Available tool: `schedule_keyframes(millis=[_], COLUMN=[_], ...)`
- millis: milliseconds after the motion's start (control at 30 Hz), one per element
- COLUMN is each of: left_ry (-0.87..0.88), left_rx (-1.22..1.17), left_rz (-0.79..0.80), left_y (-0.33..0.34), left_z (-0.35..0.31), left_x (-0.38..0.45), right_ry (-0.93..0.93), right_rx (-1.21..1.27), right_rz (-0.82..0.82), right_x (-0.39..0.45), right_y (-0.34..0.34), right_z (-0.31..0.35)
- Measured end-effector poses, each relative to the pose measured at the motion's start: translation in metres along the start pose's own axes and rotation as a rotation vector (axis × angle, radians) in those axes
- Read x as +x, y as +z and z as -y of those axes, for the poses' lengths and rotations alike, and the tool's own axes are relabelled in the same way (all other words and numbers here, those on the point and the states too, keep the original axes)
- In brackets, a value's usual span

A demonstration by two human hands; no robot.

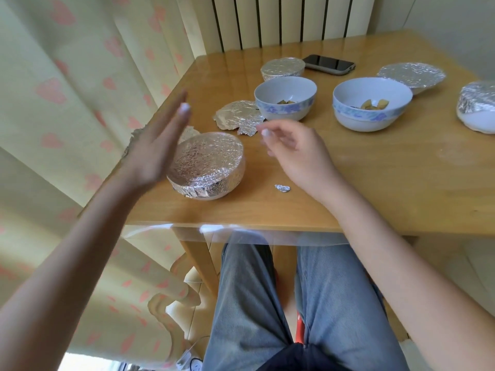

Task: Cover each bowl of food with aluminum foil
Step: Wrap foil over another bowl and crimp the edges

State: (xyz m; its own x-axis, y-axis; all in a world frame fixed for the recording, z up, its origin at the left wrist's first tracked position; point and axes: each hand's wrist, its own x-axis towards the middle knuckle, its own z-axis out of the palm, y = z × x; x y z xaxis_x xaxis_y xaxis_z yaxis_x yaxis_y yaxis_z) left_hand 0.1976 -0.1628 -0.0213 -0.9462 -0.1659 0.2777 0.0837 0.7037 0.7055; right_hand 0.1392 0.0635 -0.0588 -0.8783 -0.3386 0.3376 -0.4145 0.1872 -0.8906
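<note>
A foil-covered bowl [207, 164] stands near the table's front left corner. My left hand [158, 145] hovers just left of it, fingers straight, holding nothing. My right hand [292, 151] hangs to its right with loosely curled fingers, blurred, and nothing visible in it. Behind them a loose foil sheet [238, 115] lies flat beside an uncovered blue-patterned bowl [285, 99] with food. A second uncovered bowl [371, 104] with food stands to the right. Three more foil-covered bowls sit at the back [282, 68], back right [412, 76] and far right edge [478, 105].
A dark phone [330, 65] lies at the back of the wooden table [375, 188]. A small crumpled foil scrap [282, 187] lies near the front edge. Another foil piece [187, 133] peeks out behind my left hand. Curtains hang to the left; my legs are under the table.
</note>
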Motion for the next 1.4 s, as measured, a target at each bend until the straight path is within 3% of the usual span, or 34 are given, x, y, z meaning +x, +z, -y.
schedule_keyframes(millis=[67,133,367,633,1067,1233,1400], left_ry=[-0.120,-0.251,-0.345,-0.329,-0.607,-0.620,-0.606], left_rx=[-0.330,-0.497,-0.890,-0.909,-1.039,-1.041,-1.100], left_rz=[-0.314,-0.462,-0.611,-0.600,-0.613,-0.536,-0.596], left_y=[0.018,0.039,0.065,0.064,0.059,0.052,0.053], left_z=[0.012,0.011,0.002,0.000,0.000,-0.001,0.007], left_x=[-0.013,-0.023,-0.024,-0.027,-0.021,-0.021,-0.029], right_ry=[0.085,0.173,0.408,0.472,0.438,0.473,0.528], right_rx=[0.085,0.140,0.314,0.429,0.591,0.598,0.792], right_rz=[0.012,0.036,0.083,0.107,0.055,-0.050,0.003], right_x=[0.012,0.022,0.029,0.035,0.033,0.025,0.019], right_y=[0.021,0.042,0.073,0.073,0.081,0.086,0.065], right_z=[0.009,0.018,0.019,0.013,0.013,0.009,0.005])
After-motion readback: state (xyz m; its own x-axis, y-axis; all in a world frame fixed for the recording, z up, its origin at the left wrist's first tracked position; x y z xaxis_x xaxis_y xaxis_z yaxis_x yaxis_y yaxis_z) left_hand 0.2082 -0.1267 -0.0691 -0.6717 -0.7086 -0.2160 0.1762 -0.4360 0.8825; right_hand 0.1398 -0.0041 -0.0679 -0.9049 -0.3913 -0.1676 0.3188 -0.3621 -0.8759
